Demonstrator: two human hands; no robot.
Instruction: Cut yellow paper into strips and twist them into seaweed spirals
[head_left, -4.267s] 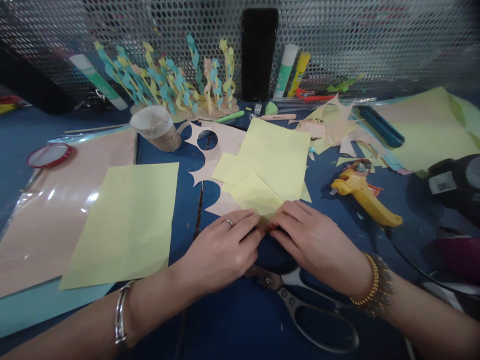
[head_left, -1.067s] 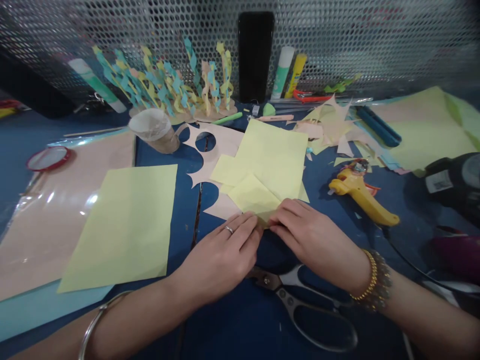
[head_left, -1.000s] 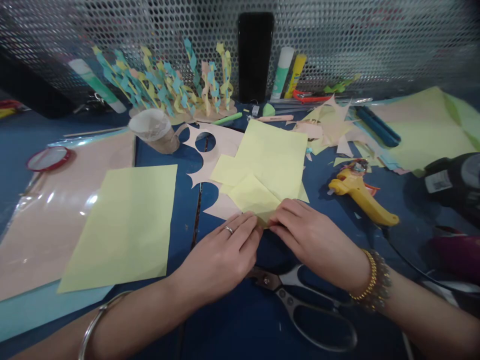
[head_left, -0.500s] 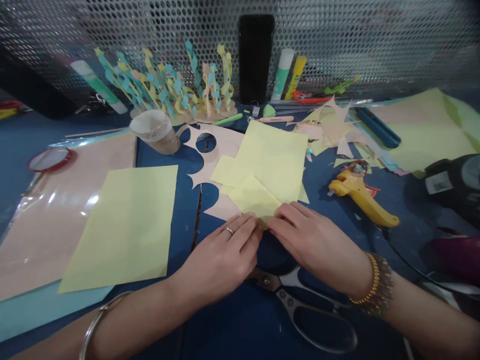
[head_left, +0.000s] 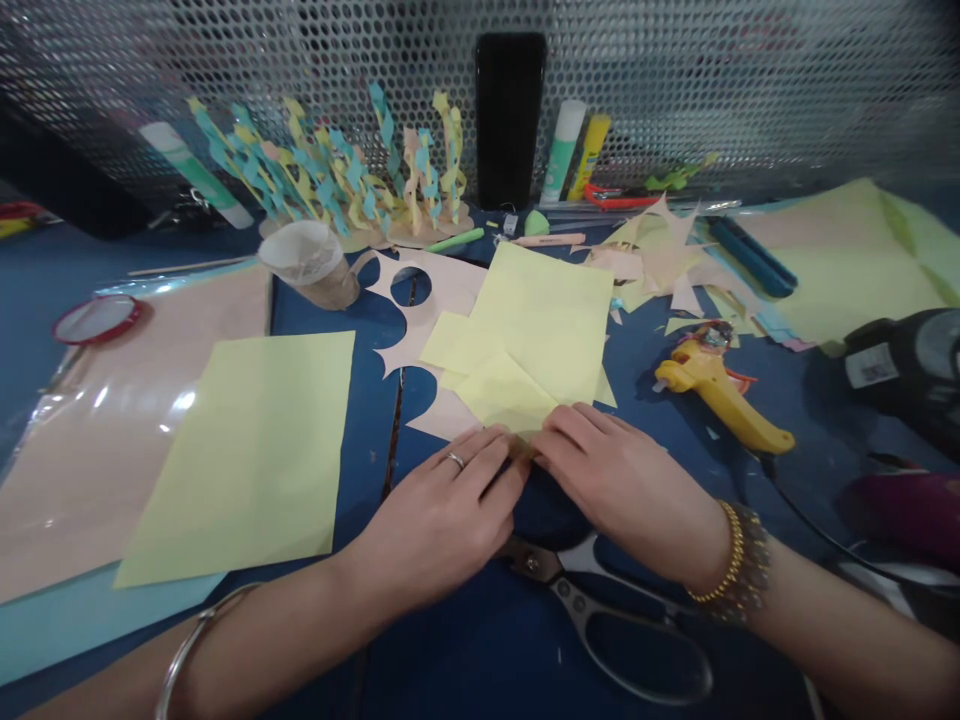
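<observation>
Perforated metal sheeting (head_left: 660, 80) rises at the back of a dark blue surface (head_left: 450, 640), and near the front of it the small yellow paper (head_left: 508, 388) lies at a slant, one corner pointing toward the person. At that corner the left hand (head_left: 450, 505) and the right hand (head_left: 630, 490) meet, each with its fingers closed and pinching the edge, though the fingertips partly hide the grip. Just beyond the small yellow paper, and partly beneath it, is a large yellow sheet (head_left: 551, 310); to its left is pink paper with round cut-outs (head_left: 442, 285). On the near side of it, metal scissors (head_left: 577, 600) lie below the hands. Well to its right rests a yellow glue gun (head_left: 720, 395), and well to its left another yellow sheet (head_left: 247, 460). Farther beyond it, toward the sheeting, are a tilted paper cup (head_left: 330, 285), upright sticks wound with curled paper strips (head_left: 337, 170), and a black phone (head_left: 511, 120) standing upright.
</observation>
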